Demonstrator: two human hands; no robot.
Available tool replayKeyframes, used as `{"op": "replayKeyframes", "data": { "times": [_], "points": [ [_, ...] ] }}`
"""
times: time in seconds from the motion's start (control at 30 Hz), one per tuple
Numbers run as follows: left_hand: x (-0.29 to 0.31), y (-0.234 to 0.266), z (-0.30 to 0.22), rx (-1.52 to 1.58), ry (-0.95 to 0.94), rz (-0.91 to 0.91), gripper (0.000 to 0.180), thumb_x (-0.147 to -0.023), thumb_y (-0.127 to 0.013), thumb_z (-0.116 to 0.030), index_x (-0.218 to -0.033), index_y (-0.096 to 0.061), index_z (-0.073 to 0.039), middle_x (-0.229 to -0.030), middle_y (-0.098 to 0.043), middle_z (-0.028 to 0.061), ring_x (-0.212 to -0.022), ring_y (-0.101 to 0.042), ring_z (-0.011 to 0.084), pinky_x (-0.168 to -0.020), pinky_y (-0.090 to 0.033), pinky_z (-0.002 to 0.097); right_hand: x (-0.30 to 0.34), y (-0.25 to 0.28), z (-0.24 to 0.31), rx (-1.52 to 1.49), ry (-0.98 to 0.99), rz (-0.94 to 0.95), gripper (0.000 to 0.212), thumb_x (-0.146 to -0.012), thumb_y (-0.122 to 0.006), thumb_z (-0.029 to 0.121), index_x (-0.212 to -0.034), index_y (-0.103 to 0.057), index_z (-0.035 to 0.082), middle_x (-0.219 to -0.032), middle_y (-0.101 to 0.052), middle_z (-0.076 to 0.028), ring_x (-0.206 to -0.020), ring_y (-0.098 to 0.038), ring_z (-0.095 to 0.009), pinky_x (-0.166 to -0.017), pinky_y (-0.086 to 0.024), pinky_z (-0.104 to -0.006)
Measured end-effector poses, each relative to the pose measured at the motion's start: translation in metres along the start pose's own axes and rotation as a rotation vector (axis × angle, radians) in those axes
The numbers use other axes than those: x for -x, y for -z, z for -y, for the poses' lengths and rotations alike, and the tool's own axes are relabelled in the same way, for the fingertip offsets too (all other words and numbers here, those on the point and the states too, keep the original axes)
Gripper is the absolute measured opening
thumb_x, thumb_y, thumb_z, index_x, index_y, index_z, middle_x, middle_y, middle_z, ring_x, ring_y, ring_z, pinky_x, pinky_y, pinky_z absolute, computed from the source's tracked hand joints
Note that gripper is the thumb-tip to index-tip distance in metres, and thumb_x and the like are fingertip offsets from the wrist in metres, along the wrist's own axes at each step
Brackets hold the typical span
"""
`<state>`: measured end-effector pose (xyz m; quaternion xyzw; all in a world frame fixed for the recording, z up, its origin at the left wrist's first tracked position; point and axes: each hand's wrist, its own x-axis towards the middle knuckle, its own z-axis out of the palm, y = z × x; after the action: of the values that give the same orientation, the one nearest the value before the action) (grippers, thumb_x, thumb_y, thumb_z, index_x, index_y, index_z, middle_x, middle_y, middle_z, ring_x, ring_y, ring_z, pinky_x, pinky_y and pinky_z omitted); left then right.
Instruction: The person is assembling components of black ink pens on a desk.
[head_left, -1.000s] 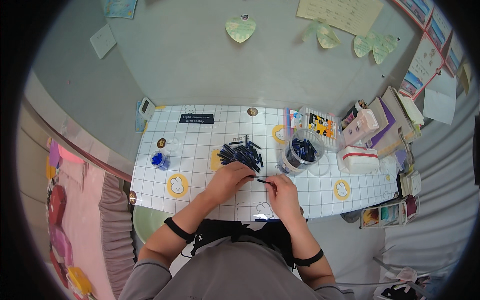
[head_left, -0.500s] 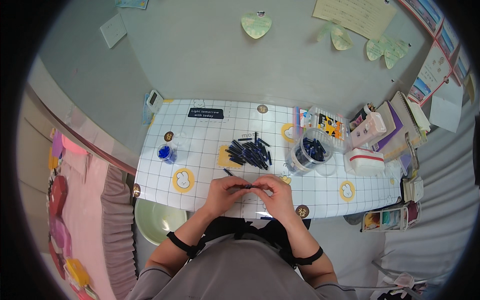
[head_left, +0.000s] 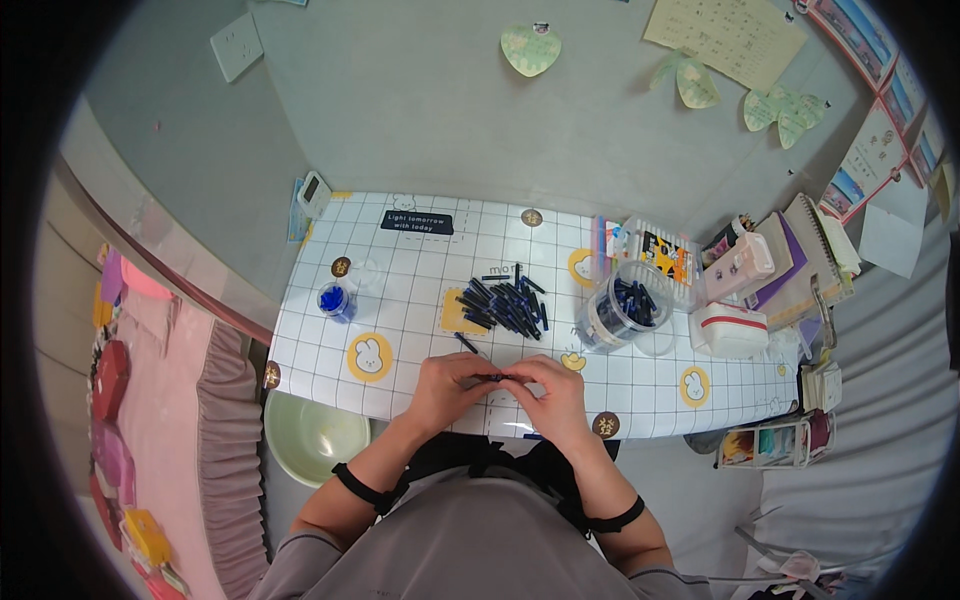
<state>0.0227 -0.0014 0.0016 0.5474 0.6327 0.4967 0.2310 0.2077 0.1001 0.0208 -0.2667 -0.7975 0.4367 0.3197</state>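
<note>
My left hand (head_left: pixel 446 388) and my right hand (head_left: pixel 552 394) meet above the table's front edge. Their fingertips pinch the two ends of a small dark ink cartridge (head_left: pixel 497 378), mostly covered by the fingers. One loose cartridge (head_left: pixel 465 343) lies just beyond my left fingers. Farther back is a loose pile of dark blue-black cartridges (head_left: pixel 507 305). To its right, a large clear tub (head_left: pixel 598 325) leans over and holds more of them. A small clear jar (head_left: pixel 338 305) with bright blue pieces in it stands at the left.
A grid-patterned cover lies on the white table (head_left: pixel 440 270). Along its right side are a marker box (head_left: pixel 665 250), a white pouch (head_left: pixel 733 328), a pink case (head_left: pixel 742 268) and notebooks (head_left: pixel 800 260). Below the left edge sits a green basin (head_left: pixel 315 440).
The view has shifted slightly. Both hands stay together at the same spot with the cartridge between their fingertips; the pile looks the same.
</note>
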Motion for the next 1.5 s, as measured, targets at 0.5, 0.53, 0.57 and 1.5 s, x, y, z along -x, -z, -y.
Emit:
{"op": "replayKeyframes", "data": {
  "times": [0.5,0.53,0.57,1.5],
  "points": [
    [0.006,-0.003,0.011,-0.154,-0.120,-0.020,0.025,-0.081,-0.092,-0.008,-0.105,-0.085,-0.007,-0.092,-0.081,0.0118,-0.079,-0.077,0.0282,-0.071,-0.062,0.0366,0.008,-0.008,-0.027,-0.051,-0.067,0.031,0.021,-0.091,-0.088,0.002,-0.111,-0.084,0.001,-0.100,-0.084,-0.012,-0.086,-0.080,-0.017,-0.078,-0.063,-0.0277],
    [0.006,-0.003,0.011,-0.172,-0.115,-0.020,0.024,-0.082,-0.092,-0.008,-0.105,-0.084,-0.007,-0.092,-0.081,0.0116,-0.079,-0.077,0.0283,-0.071,-0.062,0.0368,0.009,-0.009,-0.026,-0.050,-0.067,0.031,0.021,-0.091,-0.088,0.002,-0.111,-0.084,0.001,-0.100,-0.084,-0.012,-0.086,-0.080,-0.017,-0.078,-0.063,-0.0277],
    [0.007,-0.004,0.010,-0.190,-0.110,-0.019,0.023,-0.083,-0.091,-0.008,-0.105,-0.084,-0.007,-0.091,-0.081,0.0113,-0.078,-0.076,0.0285,-0.070,-0.062,0.0370,0.009,-0.010,-0.026,-0.060,-0.091,0.026,0.020,-0.090,-0.089,0.002,-0.110,-0.084,0.000,-0.099,-0.084,-0.012,-0.086,-0.080,-0.016,-0.078,-0.064,-0.0278],
    [-0.131,-0.071,-0.119,-0.285,-0.562,-0.103,0.022,-0.094,-0.082,-0.005,-0.116,-0.080,-0.007,-0.098,-0.080,0.0107,-0.087,-0.076,0.0304,-0.078,-0.061,0.0383,-0.024,0.141,0.028,0.000,0.072,-0.571,0.021,-0.096,-0.077,-0.002,-0.118,-0.079,0.000,-0.103,-0.083,-0.009,-0.088,-0.078,-0.015,-0.082,-0.060,-0.0274]
  ]
}}
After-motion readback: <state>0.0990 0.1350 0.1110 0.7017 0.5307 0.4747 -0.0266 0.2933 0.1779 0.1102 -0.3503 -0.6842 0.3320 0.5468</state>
